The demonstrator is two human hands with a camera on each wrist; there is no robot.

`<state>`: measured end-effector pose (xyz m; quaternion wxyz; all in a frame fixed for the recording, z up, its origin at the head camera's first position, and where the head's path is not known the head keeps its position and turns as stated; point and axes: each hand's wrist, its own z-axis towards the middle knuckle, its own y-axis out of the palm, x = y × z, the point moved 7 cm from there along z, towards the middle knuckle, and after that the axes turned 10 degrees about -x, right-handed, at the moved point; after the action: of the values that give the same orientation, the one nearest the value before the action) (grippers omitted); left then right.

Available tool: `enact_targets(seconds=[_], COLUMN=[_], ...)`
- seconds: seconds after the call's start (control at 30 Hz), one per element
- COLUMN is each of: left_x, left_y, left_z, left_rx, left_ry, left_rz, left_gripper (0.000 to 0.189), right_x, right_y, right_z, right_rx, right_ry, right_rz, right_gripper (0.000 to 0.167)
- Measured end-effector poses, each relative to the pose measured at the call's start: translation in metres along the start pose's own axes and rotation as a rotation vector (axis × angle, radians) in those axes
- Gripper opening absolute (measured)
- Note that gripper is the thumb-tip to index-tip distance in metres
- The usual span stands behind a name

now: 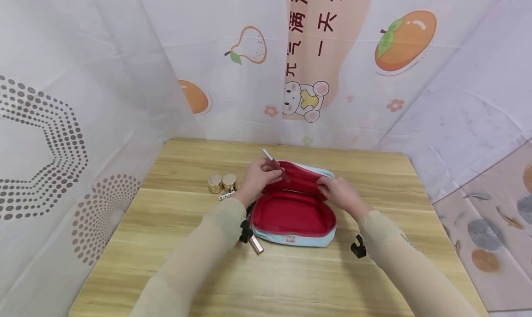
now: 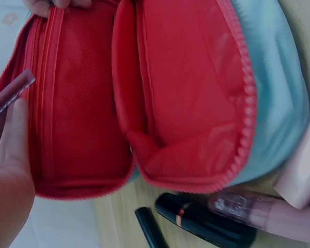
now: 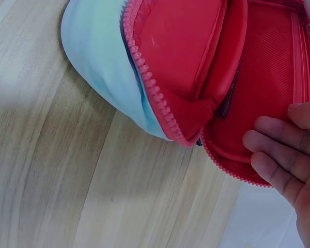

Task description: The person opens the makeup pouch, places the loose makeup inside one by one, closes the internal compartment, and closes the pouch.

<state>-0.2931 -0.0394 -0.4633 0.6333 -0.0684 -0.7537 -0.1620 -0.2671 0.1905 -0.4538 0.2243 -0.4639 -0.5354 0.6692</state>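
A light-blue zip cosmetic bag [image 1: 293,241] lies open on the table, its red lining and the inside of its raised lid showing. My left hand [image 1: 258,176] pinches a slim mauve tube with a pale end [image 1: 271,158], slanted over the lid's inner side. In the left wrist view the tube's tip [image 2: 25,80] is at the zipped pocket of the lid. My right hand [image 1: 340,192] grips the lid's right side. Its fingertips [image 3: 263,139] lie against the red mesh pocket [image 3: 271,57], with the thumb at the pocket's zip edge.
Left of the bag stand two gold-lidded jars [image 1: 229,181] and a patterned small tube [image 1: 226,195]. A pink-capped tube [image 1: 256,244] lies by the bag's front left corner. Beside it are a black tube [image 2: 204,219] and a thinner black stick [image 2: 151,227]. A printed curtain hangs behind the table.
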Motion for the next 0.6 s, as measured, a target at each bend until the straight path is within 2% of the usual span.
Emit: enact_targets(seconds=[0.17,0.4,0.6], left_x=[0.01,0.015,0.023], left_y=[0.005,-0.001,0.001], left_z=[0.004,0.008,0.006], left_rx=[0.027,0.1,0.122], left_ry=[0.09,0.14,0.215], left_rz=[0.105,0.411,0.67], left_gripper=[0.026,0.022,0.021], right_x=[0.0,-0.002,-0.005], right_y=[0.001,0.001,0.002], right_z=[0.002,0.002,0.002], right_rx=[-0.002,-0.008,-0.002], right_ry=[0.001,-0.003,-0.03], right_rz=[-0.005,0.002,0.0], right_gripper=[0.008,0.009,0.01])
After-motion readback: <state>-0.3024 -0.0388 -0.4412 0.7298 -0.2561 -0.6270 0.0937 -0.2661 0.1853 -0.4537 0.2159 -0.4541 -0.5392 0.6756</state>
